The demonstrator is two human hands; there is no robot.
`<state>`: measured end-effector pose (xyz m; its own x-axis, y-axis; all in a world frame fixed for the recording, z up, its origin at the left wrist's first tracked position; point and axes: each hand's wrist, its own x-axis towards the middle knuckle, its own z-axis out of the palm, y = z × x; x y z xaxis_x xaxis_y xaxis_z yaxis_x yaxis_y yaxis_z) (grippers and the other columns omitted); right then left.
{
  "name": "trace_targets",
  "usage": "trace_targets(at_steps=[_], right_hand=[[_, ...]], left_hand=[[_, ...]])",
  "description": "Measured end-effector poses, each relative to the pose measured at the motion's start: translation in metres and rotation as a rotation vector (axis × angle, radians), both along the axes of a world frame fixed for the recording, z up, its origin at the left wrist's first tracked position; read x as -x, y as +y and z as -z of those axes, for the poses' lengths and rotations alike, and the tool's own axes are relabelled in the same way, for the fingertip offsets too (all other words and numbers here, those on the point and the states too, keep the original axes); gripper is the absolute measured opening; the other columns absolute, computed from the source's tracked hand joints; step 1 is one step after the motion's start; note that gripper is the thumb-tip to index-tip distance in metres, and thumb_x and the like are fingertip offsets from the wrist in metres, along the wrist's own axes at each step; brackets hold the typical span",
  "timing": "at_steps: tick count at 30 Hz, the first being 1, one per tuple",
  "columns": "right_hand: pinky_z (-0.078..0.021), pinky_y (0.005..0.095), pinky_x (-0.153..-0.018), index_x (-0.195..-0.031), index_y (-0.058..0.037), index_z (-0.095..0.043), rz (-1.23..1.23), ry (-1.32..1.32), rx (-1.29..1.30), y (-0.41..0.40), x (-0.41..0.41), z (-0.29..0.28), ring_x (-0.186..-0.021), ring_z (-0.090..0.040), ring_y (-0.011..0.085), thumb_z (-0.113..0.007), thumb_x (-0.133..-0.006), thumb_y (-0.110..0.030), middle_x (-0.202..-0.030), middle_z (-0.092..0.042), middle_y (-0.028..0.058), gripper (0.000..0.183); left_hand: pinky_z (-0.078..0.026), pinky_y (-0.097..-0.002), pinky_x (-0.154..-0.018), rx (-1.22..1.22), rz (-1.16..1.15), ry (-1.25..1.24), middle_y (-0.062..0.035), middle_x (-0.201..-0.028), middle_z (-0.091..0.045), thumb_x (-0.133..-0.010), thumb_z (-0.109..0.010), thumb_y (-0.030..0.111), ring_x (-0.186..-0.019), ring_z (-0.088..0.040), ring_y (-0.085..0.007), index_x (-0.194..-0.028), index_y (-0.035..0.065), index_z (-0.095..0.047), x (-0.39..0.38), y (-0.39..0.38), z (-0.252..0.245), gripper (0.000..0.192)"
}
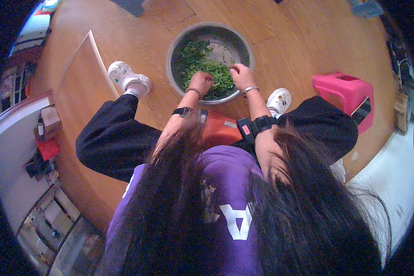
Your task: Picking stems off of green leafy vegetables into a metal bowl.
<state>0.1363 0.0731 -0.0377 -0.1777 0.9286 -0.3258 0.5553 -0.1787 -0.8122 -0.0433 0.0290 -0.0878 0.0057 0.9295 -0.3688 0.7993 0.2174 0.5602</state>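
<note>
A wide round metal basin [210,25] stands on the wooden floor between my feet. Chopped leafy greens [198,58] lie in it, mostly over its left and near parts, and part of the pale bottom shows at the upper right. My left hand [200,84] is over the near left of the greens with its fingers curled. Over the near right side is my right hand [242,76], thumb and fingertips close together. Whether either hand holds a piece of the greens is too small to tell.
A pink plastic stool [345,86] lies on its side at the right. An orange-red object [219,129] is between my legs, close to the basin. White clogs [124,74] are on my feet on both sides. Cardboard boxes stand by the far left and far right edges.
</note>
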Motion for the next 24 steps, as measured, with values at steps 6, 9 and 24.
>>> trace_targets(at_steps=[6, 9, 24], right_hand=[[-0.0416, 0.0377, -0.073, -0.086, -0.007, -0.057, -0.148, -0.117, -0.086, -0.004, 0.003, -0.004, -0.079, -0.053, 0.0301, -0.048, -0.069, -0.018, -0.085, -0.056, 0.0144, 0.023], [-0.0419, 0.0377, -0.072, -0.084, -0.0079, -0.058, -0.217, -0.056, -0.46, -0.003, 0.004, -0.003, -0.079, -0.054, 0.0293, -0.048, -0.068, -0.017, -0.085, -0.057, 0.0137, 0.021], [-0.0413, 0.0387, -0.071, -0.078, -0.0049, -0.057, -0.285, -0.148, -0.104, -0.005, 0.002, -0.012, -0.077, -0.053, 0.032, -0.047, -0.067, -0.02, -0.082, -0.055, 0.0176, 0.022]], left_hand=[[-0.044, -0.0328, -0.064, 0.031, 0.097, -0.089, -0.0111, -0.076, -0.058, -0.062, -0.059, 0.019, -0.071, -0.055, -0.026, -0.074, 0.0068, -0.059, -0.016, 0.017, -0.061, 0.017], [-0.044, -0.0328, -0.064, 0.061, 0.107, -0.13, -0.0113, -0.075, -0.058, -0.063, -0.058, 0.018, -0.071, -0.055, -0.0261, -0.074, 0.0064, -0.059, -0.024, 0.016, -0.082, 0.016], [-0.043, -0.032, -0.066, 0.012, 0.006, -0.058, -0.0131, -0.078, -0.058, -0.066, -0.057, 0.018, -0.074, -0.056, -0.0258, -0.078, 0.0051, -0.06, -0.015, 0.008, -0.098, 0.018]])
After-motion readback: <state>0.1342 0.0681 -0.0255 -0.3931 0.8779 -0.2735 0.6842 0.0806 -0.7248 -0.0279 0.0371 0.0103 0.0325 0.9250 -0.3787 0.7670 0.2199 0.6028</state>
